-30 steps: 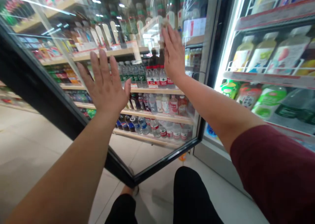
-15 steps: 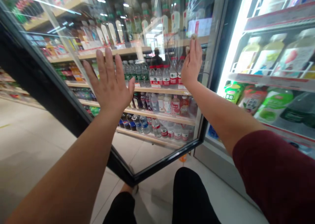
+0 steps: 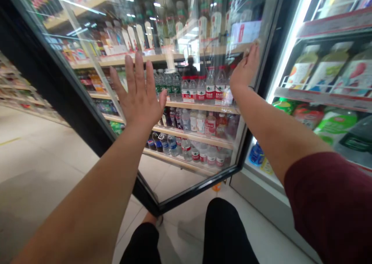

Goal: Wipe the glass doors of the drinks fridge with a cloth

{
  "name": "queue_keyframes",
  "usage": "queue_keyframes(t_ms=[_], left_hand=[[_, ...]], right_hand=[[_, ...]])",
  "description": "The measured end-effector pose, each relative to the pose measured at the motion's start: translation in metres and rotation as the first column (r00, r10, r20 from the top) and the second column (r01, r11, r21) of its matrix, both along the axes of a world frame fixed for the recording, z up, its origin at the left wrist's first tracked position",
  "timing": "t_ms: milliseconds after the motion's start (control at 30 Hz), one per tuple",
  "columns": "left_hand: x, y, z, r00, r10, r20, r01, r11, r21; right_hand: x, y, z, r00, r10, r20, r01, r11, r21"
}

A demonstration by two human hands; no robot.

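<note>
A glass cooler door [image 3: 200, 180] with a black frame stands swung open in front of me. My left hand [image 3: 142, 93] lies flat against the glass, fingers spread, holding nothing. Higher up, near the hinge side of the pane, my right hand [image 3: 246, 68] presses at the glass with its fingers together and bent. Small pale bits show at its fingertips; whether these are a cloth or reflections I cannot tell, and the palm side is hidden. Bottles [image 3: 201, 88] on shelves show in the glass behind both hands.
The lit cooler [image 3: 319, 95] at right holds bottled drinks on wire-fronted shelves. Pale floor tiles [image 3: 58, 151] stretch off to the left toward store shelving [image 3: 20, 90]. My knees [image 3: 222, 225] are below the door's lower corner. An orange item [image 3: 216, 187] sits low behind the door.
My right hand has slid right across the glass, closer to the hinge-side frame. The left hand stays flat on the pane. The whole view has shifted slightly.
</note>
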State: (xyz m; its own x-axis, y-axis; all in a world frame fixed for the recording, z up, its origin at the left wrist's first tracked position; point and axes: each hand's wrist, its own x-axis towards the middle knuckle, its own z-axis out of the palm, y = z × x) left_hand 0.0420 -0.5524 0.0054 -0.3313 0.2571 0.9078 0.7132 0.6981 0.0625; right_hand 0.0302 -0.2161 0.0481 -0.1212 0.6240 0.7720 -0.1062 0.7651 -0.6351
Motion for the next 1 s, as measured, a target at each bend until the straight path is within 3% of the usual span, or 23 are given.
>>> queue_keyframes(t_ms=[233, 333, 400, 467, 533, 600, 700, 800, 867, 1000], left_hand=[[0.002, 0.001, -0.001, 0.999, 0.046, -0.010, -0.046, 0.999, -0.029], [0.000, 0.002, -0.001, 0.999, 0.032, -0.004, -0.032, 0.999, -0.044], [-0.001, 0.003, -0.001, 1.000, 0.012, 0.004, -0.012, 0.999, -0.044], [-0.001, 0.003, -0.001, 1.000, -0.010, 0.004, 0.011, 0.999, -0.032], [0.000, 0.003, -0.003, 1.000, -0.019, -0.009, 0.019, 0.999, -0.033], [0.001, 0.003, -0.004, 1.000, -0.010, -0.026, 0.008, 0.999, -0.042], [0.002, 0.005, -0.004, 0.999, 0.019, -0.035, -0.020, 0.998, -0.054], [0.003, 0.006, -0.004, 0.999, 0.029, -0.033, -0.031, 0.998, -0.062], [0.003, 0.006, -0.004, 0.999, 0.031, -0.033, -0.032, 0.998, -0.059], [0.006, 0.004, -0.003, 0.996, 0.069, -0.057, -0.073, 0.994, -0.076]], right_hand=[[-0.003, -0.004, -0.017, 0.998, -0.062, 0.020, 0.061, 0.996, 0.059], [-0.017, -0.005, -0.001, 0.999, -0.044, -0.020, 0.044, 0.999, 0.018], [-0.027, -0.014, 0.012, 0.997, 0.009, -0.075, -0.001, 0.995, 0.104], [-0.031, -0.035, 0.012, 0.990, 0.081, -0.114, -0.040, 0.945, 0.323], [-0.028, -0.064, -0.002, 0.989, 0.119, -0.083, -0.056, 0.840, 0.540], [-0.018, -0.094, -0.022, 0.995, 0.101, 0.016, -0.088, 0.761, 0.642], [-0.005, -0.126, -0.032, 0.989, 0.111, 0.093, -0.144, 0.700, 0.700], [0.000, -0.141, -0.013, 0.993, 0.090, 0.079, -0.120, 0.671, 0.732], [0.001, -0.147, -0.001, 0.994, 0.084, 0.069, -0.108, 0.678, 0.727], [0.005, -0.165, -0.003, 0.994, 0.053, 0.097, -0.107, 0.705, 0.701]])
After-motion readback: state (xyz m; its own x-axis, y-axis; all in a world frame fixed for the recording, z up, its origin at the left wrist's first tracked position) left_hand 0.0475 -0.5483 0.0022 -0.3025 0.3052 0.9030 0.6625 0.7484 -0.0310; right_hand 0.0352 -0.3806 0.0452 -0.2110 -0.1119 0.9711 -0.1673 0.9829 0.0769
